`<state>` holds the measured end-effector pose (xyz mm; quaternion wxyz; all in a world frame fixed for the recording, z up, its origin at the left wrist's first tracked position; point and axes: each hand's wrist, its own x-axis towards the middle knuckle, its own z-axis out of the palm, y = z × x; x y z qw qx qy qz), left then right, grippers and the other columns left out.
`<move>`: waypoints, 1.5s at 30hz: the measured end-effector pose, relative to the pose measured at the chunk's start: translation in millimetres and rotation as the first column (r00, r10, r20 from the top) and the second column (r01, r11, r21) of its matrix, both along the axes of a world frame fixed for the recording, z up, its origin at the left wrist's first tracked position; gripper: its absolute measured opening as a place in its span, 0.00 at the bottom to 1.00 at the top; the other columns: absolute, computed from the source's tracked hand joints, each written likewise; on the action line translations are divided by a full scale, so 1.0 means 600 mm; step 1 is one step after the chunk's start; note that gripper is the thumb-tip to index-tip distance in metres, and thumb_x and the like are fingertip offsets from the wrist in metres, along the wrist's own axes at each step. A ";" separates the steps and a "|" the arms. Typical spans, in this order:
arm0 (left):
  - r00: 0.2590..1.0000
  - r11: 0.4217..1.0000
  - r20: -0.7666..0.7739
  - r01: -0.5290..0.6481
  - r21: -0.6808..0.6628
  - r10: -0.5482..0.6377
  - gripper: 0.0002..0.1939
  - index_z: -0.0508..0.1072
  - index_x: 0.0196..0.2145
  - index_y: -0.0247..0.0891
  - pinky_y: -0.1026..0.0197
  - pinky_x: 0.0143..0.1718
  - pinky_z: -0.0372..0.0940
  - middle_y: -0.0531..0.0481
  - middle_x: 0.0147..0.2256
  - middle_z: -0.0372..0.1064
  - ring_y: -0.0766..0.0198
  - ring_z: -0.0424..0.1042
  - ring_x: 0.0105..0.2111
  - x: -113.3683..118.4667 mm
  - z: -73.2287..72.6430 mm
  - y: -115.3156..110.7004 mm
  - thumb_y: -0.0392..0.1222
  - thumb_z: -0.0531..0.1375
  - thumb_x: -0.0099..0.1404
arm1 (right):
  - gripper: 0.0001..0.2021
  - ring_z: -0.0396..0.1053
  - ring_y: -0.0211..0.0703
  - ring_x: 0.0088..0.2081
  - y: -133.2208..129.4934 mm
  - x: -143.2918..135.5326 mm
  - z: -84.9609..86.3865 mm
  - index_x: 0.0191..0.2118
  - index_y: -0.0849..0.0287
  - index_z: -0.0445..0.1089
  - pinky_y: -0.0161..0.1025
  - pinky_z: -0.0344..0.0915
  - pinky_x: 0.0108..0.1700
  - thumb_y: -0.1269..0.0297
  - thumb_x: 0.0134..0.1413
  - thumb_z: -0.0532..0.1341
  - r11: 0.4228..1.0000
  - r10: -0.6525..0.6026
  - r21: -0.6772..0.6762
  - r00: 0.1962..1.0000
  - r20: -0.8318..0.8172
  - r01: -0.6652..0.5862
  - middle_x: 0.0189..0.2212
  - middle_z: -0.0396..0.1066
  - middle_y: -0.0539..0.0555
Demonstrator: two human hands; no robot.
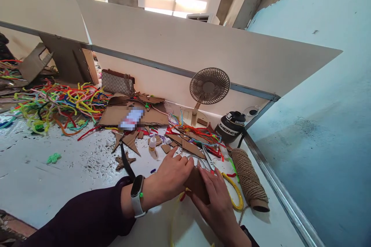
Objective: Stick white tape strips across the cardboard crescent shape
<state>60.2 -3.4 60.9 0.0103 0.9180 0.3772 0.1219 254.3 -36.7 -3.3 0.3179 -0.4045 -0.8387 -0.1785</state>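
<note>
A small brown cardboard piece is held between my two hands above the white table. My left hand, with a watch on its wrist, has its fingers curled at the upper left edge of the piece. My right hand grips its right side, thumb below and fingers along the edge. A bit of red and yellow pipe cleaner shows under my left hand. Scissors with yellow handles lie just right of my right hand, and a roll of twine lies beyond them.
Colourful pipe cleaners heap at the left. A phone rests on cardboard, near a small glue bottle and a star shape. A fan and a black bottle stand at the back.
</note>
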 end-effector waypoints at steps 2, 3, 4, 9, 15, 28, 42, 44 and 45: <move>1.000 1.000 0.010 0.009 0.021 -0.009 0.34 0.59 0.59 0.28 0.42 0.58 0.53 0.36 0.49 0.72 0.49 0.72 0.47 -0.003 -0.001 -0.001 0.41 0.64 0.58 | 0.34 0.71 0.56 0.47 0.002 0.002 0.000 0.66 0.64 0.50 0.64 0.61 0.55 0.62 0.57 0.61 1.000 0.010 0.025 1.000 0.003 -0.010 0.47 0.72 0.65; 1.000 0.999 0.021 0.019 0.038 -0.020 0.37 0.56 0.61 0.30 0.41 0.58 0.53 0.35 0.53 0.69 0.48 0.70 0.51 -0.004 -0.001 -0.002 0.42 0.65 0.57 | 0.34 0.71 0.56 0.46 0.003 0.003 0.000 0.66 0.64 0.50 0.64 0.61 0.55 0.63 0.56 0.61 0.999 0.012 0.039 1.000 0.000 -0.012 0.46 0.72 0.64; 0.999 0.998 0.032 0.030 0.053 -0.032 0.41 0.53 0.63 0.32 0.40 0.58 0.53 0.35 0.56 0.66 0.46 0.68 0.53 -0.005 -0.001 -0.003 0.43 0.66 0.56 | 0.35 0.71 0.55 0.46 0.004 0.004 0.001 0.66 0.64 0.50 0.64 0.61 0.55 0.63 0.56 0.62 0.999 0.012 0.054 1.000 -0.005 -0.011 0.46 0.72 0.65; 0.999 0.996 0.022 0.046 0.070 -0.048 0.28 0.58 0.59 0.28 0.41 0.60 0.50 0.38 0.49 0.72 0.51 0.72 0.47 -0.002 -0.002 -0.007 0.40 0.59 0.64 | 0.34 0.71 0.55 0.47 0.003 0.001 0.006 0.67 0.64 0.49 0.64 0.60 0.56 0.65 0.57 0.60 0.998 0.010 0.057 1.000 0.006 -0.011 0.47 0.71 0.65; 0.999 0.993 0.020 0.035 0.117 -0.037 0.17 0.65 0.52 0.29 0.44 0.60 0.53 0.42 0.41 0.75 0.54 0.75 0.40 0.003 -0.011 -0.002 0.34 0.53 0.66 | 0.34 0.68 0.59 0.51 0.000 -0.002 0.007 0.66 0.69 0.48 0.63 0.62 0.54 0.61 0.58 0.57 0.997 -0.065 0.051 0.997 0.035 0.063 0.52 0.68 0.69; 0.999 0.999 -0.003 0.046 0.010 -0.046 0.23 0.60 0.58 0.29 0.42 0.61 0.50 0.36 0.54 0.70 0.52 0.71 0.52 -0.004 0.006 -0.005 0.37 0.56 0.67 | 0.28 0.73 0.54 0.42 0.004 0.003 0.015 0.60 0.66 0.57 0.66 0.57 0.57 0.64 0.54 0.60 0.998 -0.007 0.061 0.999 0.035 0.005 0.43 0.74 0.64; 1.000 1.000 -0.023 0.010 -0.015 -0.010 0.19 0.63 0.53 0.28 0.47 0.58 0.53 0.39 0.44 0.75 0.54 0.76 0.42 -0.004 0.005 0.000 0.34 0.56 0.64 | 0.35 0.69 0.59 0.50 0.003 0.003 0.007 0.66 0.65 0.49 0.64 0.62 0.54 0.53 0.58 0.59 0.997 -0.070 0.039 0.997 0.037 0.068 0.51 0.70 0.67; 1.000 0.999 -0.020 0.022 -0.027 -0.023 0.23 0.61 0.56 0.28 0.45 0.59 0.52 0.36 0.49 0.73 0.52 0.74 0.47 -0.005 0.004 0.000 0.35 0.56 0.65 | 0.32 0.71 0.57 0.48 0.004 0.005 0.002 0.65 0.63 0.50 0.63 0.62 0.54 0.57 0.60 0.57 0.997 -0.058 0.051 0.998 0.033 0.056 0.49 0.71 0.65; 1.000 0.999 -0.013 0.026 -0.026 -0.026 0.27 0.58 0.59 0.29 0.44 0.60 0.51 0.35 0.53 0.70 0.50 0.71 0.51 -0.006 0.003 -0.001 0.37 0.58 0.64 | 0.30 0.71 0.56 0.47 0.005 0.007 0.000 0.65 0.62 0.51 0.62 0.63 0.54 0.58 0.60 0.57 0.997 -0.055 0.059 0.998 0.029 0.053 0.47 0.72 0.64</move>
